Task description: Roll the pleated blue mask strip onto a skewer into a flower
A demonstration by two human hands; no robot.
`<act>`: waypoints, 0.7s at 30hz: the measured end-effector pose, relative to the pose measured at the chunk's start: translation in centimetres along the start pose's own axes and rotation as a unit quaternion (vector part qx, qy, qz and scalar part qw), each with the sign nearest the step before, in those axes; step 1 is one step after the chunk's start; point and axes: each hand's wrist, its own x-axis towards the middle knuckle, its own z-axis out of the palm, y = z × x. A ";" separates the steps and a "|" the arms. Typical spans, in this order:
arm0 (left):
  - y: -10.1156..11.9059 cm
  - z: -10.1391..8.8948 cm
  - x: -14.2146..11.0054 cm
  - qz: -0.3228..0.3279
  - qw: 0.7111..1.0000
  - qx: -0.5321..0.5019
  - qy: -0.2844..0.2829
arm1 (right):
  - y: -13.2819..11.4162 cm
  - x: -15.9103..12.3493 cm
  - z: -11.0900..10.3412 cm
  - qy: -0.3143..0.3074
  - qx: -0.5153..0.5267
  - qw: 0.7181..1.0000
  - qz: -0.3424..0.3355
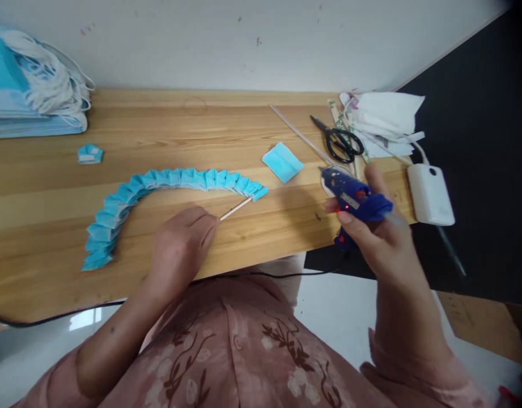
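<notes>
My left hand (182, 243) is closed in a pinch on a thin white stick (236, 209). The stick's far tip meets the right end of a curved, pleated strip of light-blue material (178, 178) that arcs across the table. In my right hand (383, 232) is a blue hot glue gun (354, 195), held above the table's right side with its nozzle pointing left and a small red light lit. Between the strip and the glue gun lies a flat light-blue square (283, 162). A small folded blue piece (89, 154) rests at the left.
Black-handled scissors (343, 143) and a clear glue stick (298, 134) lie at the back right, near white masks (383, 119). A white device (431, 194) sits at the right edge. Stacked blue masks (31, 85) stand back left. A black cable (261, 274) runs along the front edge.
</notes>
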 end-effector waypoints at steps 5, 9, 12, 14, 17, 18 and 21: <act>0.0 0.0 0.0 -0.001 1.000 -0.012 0.003 | -1.3 -0.6 1.4 -0.054 0.100 0.993 0.023; 0.0 0.1 -0.1 -0.008 1.000 -0.019 0.001 | -2.9 0.8 2.9 -0.053 0.110 0.991 0.055; 0.0 0.2 -0.1 -0.009 1.000 -0.018 0.002 | -3.6 1.8 3.8 -0.070 0.053 0.995 0.037; 0.0 0.2 -0.1 -0.010 1.000 -0.023 0.001 | -3.7 2.4 4.2 -0.088 0.013 0.996 0.016; 0.1 0.1 -0.1 -0.012 0.999 -0.032 -0.004 | -3.4 3.0 4.8 -0.111 -0.028 0.993 -0.014; 0.2 0.1 -0.1 -0.014 0.999 -0.033 -0.006 | -3.2 3.1 4.9 -0.117 -0.035 0.992 -0.018; 0.3 0.0 -0.1 -0.023 0.999 -0.035 -0.011 | -2.7 3.4 5.5 -0.130 -0.032 0.991 -0.021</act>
